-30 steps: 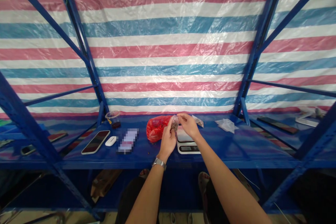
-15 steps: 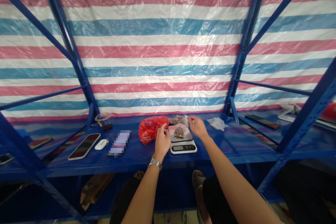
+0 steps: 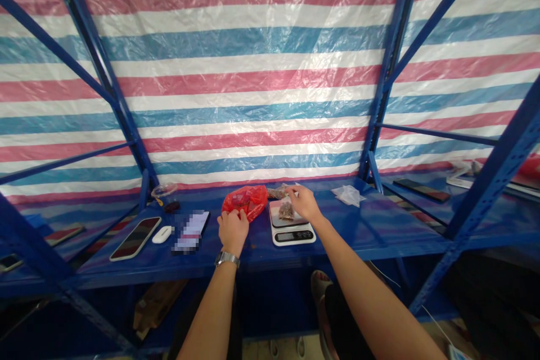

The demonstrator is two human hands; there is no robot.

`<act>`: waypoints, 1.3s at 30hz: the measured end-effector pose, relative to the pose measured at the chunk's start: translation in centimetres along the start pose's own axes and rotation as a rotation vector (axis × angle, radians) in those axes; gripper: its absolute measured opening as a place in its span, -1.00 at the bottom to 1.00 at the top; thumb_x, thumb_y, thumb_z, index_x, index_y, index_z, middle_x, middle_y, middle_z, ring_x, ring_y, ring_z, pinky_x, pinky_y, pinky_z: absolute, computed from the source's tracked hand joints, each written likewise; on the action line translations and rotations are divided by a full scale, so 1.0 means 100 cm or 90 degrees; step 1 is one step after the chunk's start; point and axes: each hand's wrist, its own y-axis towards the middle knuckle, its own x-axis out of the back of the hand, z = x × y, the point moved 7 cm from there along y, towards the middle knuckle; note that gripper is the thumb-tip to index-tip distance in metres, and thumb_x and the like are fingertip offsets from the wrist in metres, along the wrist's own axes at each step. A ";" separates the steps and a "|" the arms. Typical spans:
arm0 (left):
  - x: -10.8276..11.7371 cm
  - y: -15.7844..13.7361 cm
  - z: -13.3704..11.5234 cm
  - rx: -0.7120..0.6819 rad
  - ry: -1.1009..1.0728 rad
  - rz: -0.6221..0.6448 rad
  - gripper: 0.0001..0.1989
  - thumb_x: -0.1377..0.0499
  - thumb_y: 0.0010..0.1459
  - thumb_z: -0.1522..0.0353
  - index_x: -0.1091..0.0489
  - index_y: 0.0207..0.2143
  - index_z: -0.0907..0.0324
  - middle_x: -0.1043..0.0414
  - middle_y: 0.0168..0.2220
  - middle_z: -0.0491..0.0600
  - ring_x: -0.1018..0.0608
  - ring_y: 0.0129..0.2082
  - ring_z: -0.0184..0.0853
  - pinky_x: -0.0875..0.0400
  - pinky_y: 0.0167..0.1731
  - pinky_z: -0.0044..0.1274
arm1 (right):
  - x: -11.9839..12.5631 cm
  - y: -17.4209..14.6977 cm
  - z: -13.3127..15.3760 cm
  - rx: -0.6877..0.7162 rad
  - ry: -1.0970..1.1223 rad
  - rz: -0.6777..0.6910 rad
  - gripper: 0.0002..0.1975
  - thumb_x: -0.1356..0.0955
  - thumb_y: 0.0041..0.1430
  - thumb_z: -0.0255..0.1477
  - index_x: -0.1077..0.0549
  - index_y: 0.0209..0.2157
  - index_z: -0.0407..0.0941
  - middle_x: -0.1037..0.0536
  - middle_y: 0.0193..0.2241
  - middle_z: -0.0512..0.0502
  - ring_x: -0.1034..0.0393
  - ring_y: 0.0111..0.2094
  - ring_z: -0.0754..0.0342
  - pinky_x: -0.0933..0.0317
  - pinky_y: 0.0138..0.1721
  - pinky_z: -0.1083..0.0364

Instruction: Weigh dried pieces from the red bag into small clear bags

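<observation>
**Inspector:** Report from the near edge. Hands first.

**Assessor:** The left hand, with a metal watch at the wrist, is closed on the lower edge of the crumpled red plastic bag, which lies on the blue metal shelf. The right hand is over the back of the small white digital kitchen scale, fingers curled; whether it is pinching anything, I cannot tell.

**Inspector:** And on the scale?

**Assessor:** A small clear pouch of brown pieces rests on the platform, just beside the right hand.

**Inspector:** Handling?

**Assessor:** In my judgement both bags are light, soft and slippery film; take hold at the gathered top edge, not the belly. The scale would shift if knocked.

**Inspector:** Further out?

**Assessor:** To the left, a dark smartphone and a white oval case; to the right, loose clear bags; behind, a striped tarpaulin.
</observation>
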 end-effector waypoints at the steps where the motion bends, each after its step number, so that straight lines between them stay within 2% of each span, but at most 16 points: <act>1: -0.001 0.002 0.006 0.003 -0.010 0.006 -0.64 -0.08 0.32 0.20 -0.58 -0.27 0.23 -0.47 -0.14 0.29 -0.49 -0.09 0.06 -0.35 -0.15 -0.27 | -0.004 0.000 0.008 0.021 0.012 0.007 -0.72 -0.27 0.38 -0.43 -0.65 -0.19 -0.08 -0.70 -0.12 -0.12 -0.56 -0.07 0.00 -0.32 0.00 0.11; 3: -0.001 0.007 0.015 -0.008 -0.029 0.000 -0.74 -0.15 0.27 0.24 -0.51 -0.38 0.21 -0.45 -0.23 0.21 -0.50 -0.18 -0.03 -0.34 -0.18 -0.33 | -0.011 -0.001 0.023 0.067 0.039 0.022 -0.72 -0.27 0.37 -0.44 -0.65 -0.22 -0.08 -0.70 -0.14 -0.11 -0.56 -0.09 0.00 -0.32 0.00 0.11; 5: 0.001 0.011 0.022 -0.032 -0.049 -0.022 -0.87 -0.19 0.18 0.39 -0.41 -0.45 0.17 -0.40 -0.33 0.10 -0.47 -0.26 -0.13 -0.33 -0.20 -0.39 | -0.016 -0.001 0.034 0.098 0.057 0.029 -0.71 -0.27 0.37 -0.44 -0.65 -0.24 -0.09 -0.70 -0.17 -0.12 -0.55 -0.11 0.00 -0.31 0.01 0.09; 7: 0.005 0.017 0.028 -0.050 -0.083 -0.058 -0.85 -0.15 0.09 0.54 -0.32 -0.47 0.14 -0.34 -0.38 0.01 -0.44 -0.31 -0.20 -0.31 -0.20 -0.43 | -0.019 0.000 0.038 0.106 0.060 0.024 -0.70 -0.26 0.38 -0.45 -0.65 -0.25 -0.10 -0.70 -0.20 -0.13 -0.55 -0.13 -0.01 -0.31 0.00 0.07; 10: 0.012 0.026 0.042 -0.043 -0.173 -0.125 -0.77 -0.09 0.03 0.63 -0.25 -0.44 0.12 -0.29 -0.41 -0.07 -0.40 -0.35 -0.26 -0.29 -0.22 -0.47 | -0.020 0.004 0.037 0.080 0.048 0.006 -0.69 -0.25 0.37 -0.46 -0.66 -0.25 -0.10 -0.70 -0.19 -0.13 -0.55 -0.12 -0.01 -0.31 0.00 0.08; 12: 0.014 0.032 0.055 -0.003 -0.246 -0.158 -0.78 -0.09 0.06 0.62 -0.26 -0.39 0.12 -0.28 -0.43 -0.12 -0.39 -0.37 -0.29 -0.27 -0.26 -0.49 | -0.018 0.006 0.032 0.051 0.035 -0.009 -0.68 -0.25 0.38 -0.46 -0.66 -0.22 -0.10 -0.69 -0.17 -0.13 -0.55 -0.09 0.00 -0.31 0.02 0.09; 15: 0.009 0.036 0.068 0.058 -0.308 -0.149 -0.80 -0.09 0.11 0.59 -0.29 -0.28 0.14 -0.23 -0.49 -0.19 -0.38 -0.47 -0.33 -0.25 -0.35 -0.52 | -0.014 0.006 0.024 0.007 0.010 -0.026 -0.69 -0.25 0.38 -0.45 -0.65 -0.19 -0.10 -0.69 -0.15 -0.13 -0.55 -0.06 0.00 -0.30 0.06 0.10; 18: 0.003 0.037 0.067 0.038 -0.317 -0.095 -0.79 -0.11 0.12 0.57 -0.33 -0.21 0.15 -0.25 -0.52 -0.21 -0.40 -0.50 -0.33 -0.26 -0.38 -0.52 | -0.009 0.005 0.017 -0.030 -0.008 -0.036 -0.70 -0.25 0.37 -0.45 -0.65 -0.18 -0.09 -0.70 -0.13 -0.10 -0.56 -0.03 0.00 -0.30 0.08 0.11; 20: 0.004 0.036 0.065 0.017 -0.323 -0.094 -0.79 -0.11 0.15 0.56 -0.36 -0.18 0.16 -0.32 -0.49 -0.17 -0.46 -0.45 -0.31 -0.31 -0.34 -0.50 | -0.005 0.004 0.013 -0.045 -0.017 -0.041 -0.70 -0.26 0.37 -0.46 -0.65 -0.17 -0.08 -0.70 -0.11 -0.09 -0.56 -0.03 0.00 -0.30 0.08 0.11; 25: 0.009 0.036 0.062 -0.011 -0.346 -0.125 -0.83 -0.10 0.22 0.48 -0.44 -0.18 0.16 -0.53 -0.30 -0.01 -0.58 -0.24 -0.23 -0.42 -0.12 -0.41 | 0.004 0.002 0.010 -0.058 -0.014 -0.043 -0.70 -0.25 0.37 -0.44 -0.65 -0.19 -0.07 -0.70 -0.12 -0.07 -0.58 -0.05 -0.02 -0.33 0.03 0.11; 28: 0.008 0.036 0.048 -0.091 -0.310 -0.082 -0.82 -0.13 0.19 0.49 -0.52 -0.23 0.15 -0.60 -0.20 0.06 -0.60 -0.11 -0.18 -0.39 0.07 -0.31 | 0.008 0.001 0.007 -0.073 -0.009 -0.043 -0.69 -0.24 0.37 -0.43 -0.65 -0.18 -0.07 -0.71 -0.12 -0.08 -0.58 -0.04 -0.01 -0.34 0.03 0.12; 30: 0.005 0.034 0.040 -0.129 -0.283 -0.047 -0.78 -0.19 0.09 0.53 -0.57 -0.25 0.15 -0.61 -0.15 0.06 -0.58 -0.05 -0.15 -0.32 0.16 -0.26 | 0.010 0.001 0.004 -0.084 -0.014 -0.044 -0.68 -0.24 0.36 -0.41 -0.65 -0.17 -0.06 -0.70 -0.12 -0.08 -0.58 -0.04 -0.02 -0.34 0.04 0.10; 34: 0.003 0.031 0.036 -0.128 -0.313 -0.011 -0.63 -0.17 -0.07 0.63 -0.58 -0.23 0.17 -0.61 -0.20 0.04 -0.58 -0.14 -0.20 -0.38 0.11 -0.29 | 0.012 0.001 0.001 -0.087 -0.019 -0.046 -0.67 -0.24 0.36 -0.41 -0.66 -0.18 -0.05 -0.70 -0.12 -0.08 -0.58 -0.06 -0.04 -0.34 0.04 0.07; 39: 0.013 0.036 0.047 -0.080 -0.435 -0.102 -0.72 -0.16 0.04 0.50 -0.53 -0.18 0.19 -0.50 -0.32 -0.05 -0.54 -0.26 -0.26 -0.43 -0.04 -0.37 | 0.013 0.001 -0.001 -0.094 -0.019 -0.049 -0.68 -0.24 0.35 -0.41 -0.66 -0.18 -0.05 -0.70 -0.12 -0.09 -0.58 -0.06 -0.04 -0.34 0.05 0.06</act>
